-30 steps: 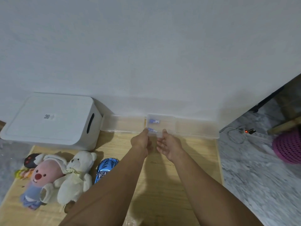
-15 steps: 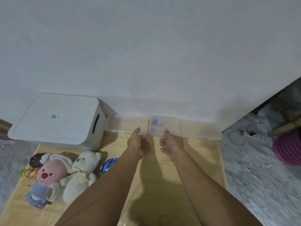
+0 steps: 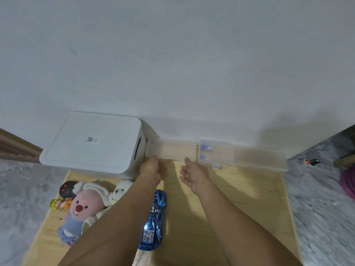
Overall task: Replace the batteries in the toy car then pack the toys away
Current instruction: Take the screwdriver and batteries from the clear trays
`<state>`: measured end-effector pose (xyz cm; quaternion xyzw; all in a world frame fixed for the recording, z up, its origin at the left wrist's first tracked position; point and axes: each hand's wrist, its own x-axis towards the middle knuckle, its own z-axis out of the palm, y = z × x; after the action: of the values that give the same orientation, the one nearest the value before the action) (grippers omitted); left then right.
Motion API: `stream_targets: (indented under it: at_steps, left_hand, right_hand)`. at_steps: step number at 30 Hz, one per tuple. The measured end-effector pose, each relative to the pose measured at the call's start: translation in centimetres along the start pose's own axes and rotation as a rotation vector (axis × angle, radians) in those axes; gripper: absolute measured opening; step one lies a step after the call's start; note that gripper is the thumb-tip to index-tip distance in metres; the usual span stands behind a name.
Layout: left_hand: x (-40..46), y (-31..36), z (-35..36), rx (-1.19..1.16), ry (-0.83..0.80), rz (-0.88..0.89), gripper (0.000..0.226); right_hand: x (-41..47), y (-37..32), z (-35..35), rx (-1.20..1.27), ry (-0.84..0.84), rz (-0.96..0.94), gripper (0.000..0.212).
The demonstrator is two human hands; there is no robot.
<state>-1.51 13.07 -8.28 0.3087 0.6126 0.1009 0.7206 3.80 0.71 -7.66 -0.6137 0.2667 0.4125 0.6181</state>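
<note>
A blue toy car [image 3: 154,217] lies on the wooden mat, partly hidden under my left forearm. Against the wall stands a small clear box [image 3: 221,159] with blue batteries [image 3: 206,148] inside. To its left is an empty clear box [image 3: 171,151]. My left hand [image 3: 153,169] is at that empty box's front left corner, fingers loosely curled, nothing in it. My right hand [image 3: 194,176] is open, palm facing left, with its thumb tip at the same box's front right edge. A pink plush [image 3: 84,206] and a white bear plush [image 3: 121,191] lie left of the car.
A white lidded storage bin [image 3: 92,144] stands at the back left against the wall. A third clear box [image 3: 259,158] sits at the right. A black toy [image 3: 67,189] and a yellow figure [image 3: 57,204] lie by the plushes. A power strip [image 3: 315,163] rests on the marble floor.
Both hands have shifted left, from the battery box to the front of the empty clear box. The view has dropped, showing more of the car.
</note>
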Motion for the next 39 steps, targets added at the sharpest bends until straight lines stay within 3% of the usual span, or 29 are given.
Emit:
stream_targets:
  at_steps: [11, 22, 25, 29, 31, 33, 37, 39]
  left_hand:
    - [0.9, 0.8, -0.1, -0.067, -0.101, -0.029, 0.016]
    - [-0.9, 0.8, 0.3, -0.092, -0.023, 0.007, 0.018]
    - [-1.5, 0.5, 0.2, 0.142, 0.073, 0.096, 0.034]
    - [-3.1, -0.8, -0.9, 0.665, 0.062, 0.585, 0.038]
    - [-3.4, -1.5, -1.6, 0.942, -0.015, 0.790, 0.055]
    - [-3.4, -1.8, -1.9, 1.194, 0.008, 0.878, 0.061]
    - [-3.3, -1.7, -2.6, 1.526, 0.071, 0.935, 0.063]
    - [-3.3, -1.6, -2.8, 1.606, 0.056, 0.937, 0.066]
  right_hand:
    - [0.8, 0.1, 1.6, 0.025, 0.130, -0.052, 0.022]
    - [-0.3, 0.1, 2.3, 0.079, 0.198, -0.118, 0.023]
    - [-0.9, -0.3, 2.3, 0.083, 0.186, -0.144, 0.022]
    - [-1.6, -0.7, 2.4, 0.038, 0.149, -0.235, 0.006]
    - [-1.6, -0.6, 2.6, -0.032, 0.168, -0.311, 0.017]
    - [-1.4, -0.5, 2.8, -0.108, 0.205, -0.392, 0.020]
    - [-0.9, -0.4, 2.9, -0.190, 0.242, -0.503, 0.004]
    - [-0.7, -0.5, 2.8, -0.208, 0.259, -0.513, 0.014]
